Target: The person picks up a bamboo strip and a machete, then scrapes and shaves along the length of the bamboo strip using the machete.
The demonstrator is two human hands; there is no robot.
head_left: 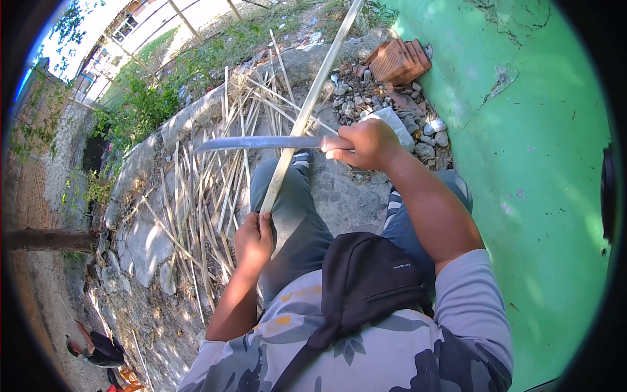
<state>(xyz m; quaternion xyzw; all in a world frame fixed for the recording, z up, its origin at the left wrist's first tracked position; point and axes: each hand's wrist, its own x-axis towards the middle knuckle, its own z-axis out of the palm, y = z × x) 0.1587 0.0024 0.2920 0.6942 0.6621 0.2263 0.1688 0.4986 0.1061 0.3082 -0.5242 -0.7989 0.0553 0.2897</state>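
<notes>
My left hand (253,243) is closed around the near end of a long pale bamboo strip (315,91), which slants up and away to the right over my left thigh. In my right hand (369,144) is the handle of a long curved machete (258,143). Its blade points left and lies across the strip a little beyond my left knee. Whether the edge bites into the strip or only rests against it, I cannot tell. Many loose bamboo strips (196,215) lie piled on the ground to the left of my legs.
A green wall (522,196) rises close on my right. Stacked red bricks (398,62) and stone rubble (424,134) sit ahead beside it. A low stone edge (189,121) borders the pile. Another person (101,349) is at the far lower left, near a wooden post (52,240).
</notes>
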